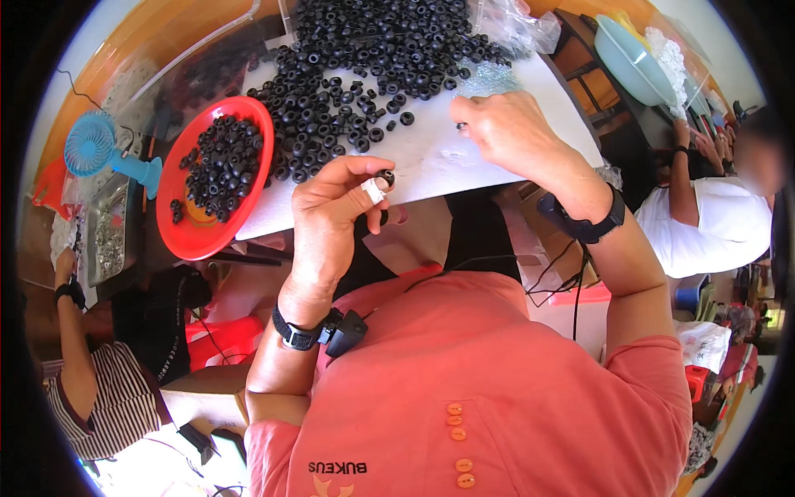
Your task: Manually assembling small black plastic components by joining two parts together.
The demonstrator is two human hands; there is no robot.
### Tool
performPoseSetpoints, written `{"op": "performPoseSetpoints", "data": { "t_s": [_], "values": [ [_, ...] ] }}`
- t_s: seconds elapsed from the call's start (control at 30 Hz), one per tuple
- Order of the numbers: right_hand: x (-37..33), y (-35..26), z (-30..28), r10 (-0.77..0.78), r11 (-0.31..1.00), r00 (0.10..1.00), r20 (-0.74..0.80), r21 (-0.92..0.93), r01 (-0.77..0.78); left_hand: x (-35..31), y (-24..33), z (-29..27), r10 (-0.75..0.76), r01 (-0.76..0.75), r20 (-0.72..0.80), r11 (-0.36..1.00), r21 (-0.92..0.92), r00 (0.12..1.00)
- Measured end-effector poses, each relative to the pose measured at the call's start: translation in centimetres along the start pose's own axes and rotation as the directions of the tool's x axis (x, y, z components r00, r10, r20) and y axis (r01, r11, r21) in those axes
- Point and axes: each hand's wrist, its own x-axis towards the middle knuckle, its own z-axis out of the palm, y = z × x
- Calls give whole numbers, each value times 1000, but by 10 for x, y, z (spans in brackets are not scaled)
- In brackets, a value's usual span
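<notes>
My left hand [325,219] is closed, pinching a small black ring-shaped part [386,176] between thumb and forefinger. White tape wraps the thumb. A second dark round piece [383,217] shows by the curled lower fingers. My right hand [517,137] is above the white tabletop [439,153], fingertips pressed together; a tiny dark spot shows at them, too small to name. Just beyond it lies a patch of small clear bluish pieces [490,79]. A large heap of black ring-shaped parts [373,50] spreads over the far side of the table, with loose ones reaching toward my left hand.
At the left, a red round tray [263,141] holds many black parts. Past it stand a blue fan [91,142] and a metal tray [127,199]. Clear plastic bags [522,29] lie far right, near a light-blue basin [633,62]. Other people work at both sides.
</notes>
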Motion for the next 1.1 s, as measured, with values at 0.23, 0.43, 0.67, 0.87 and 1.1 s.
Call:
{"op": "performPoseSetpoints", "data": {
  "t_s": [0.23,0.43,0.67,0.87,1.1],
  "values": [
    [-25,7,21,19,999,980,-200,46,-10,5,3,17,5,-10,40,991,132,999],
    [-25,-7,26,237,971,933,-271,31,-237,19,-2,35,-6,-5,59,986,169,998],
    [-31,-5,29,171,981,935,-311,-32,-190,34,-5,47,-6,-11,120,991,136,993],
    [-15,-12,27,53,990,953,-298,-109,-90,37,-13,49,-82,70,77,987,146,994],
    [-6,-10,28,59,998,970,-236,46,-49,37,-15,47,-62,55,65,993,104,996]
  ]
}}
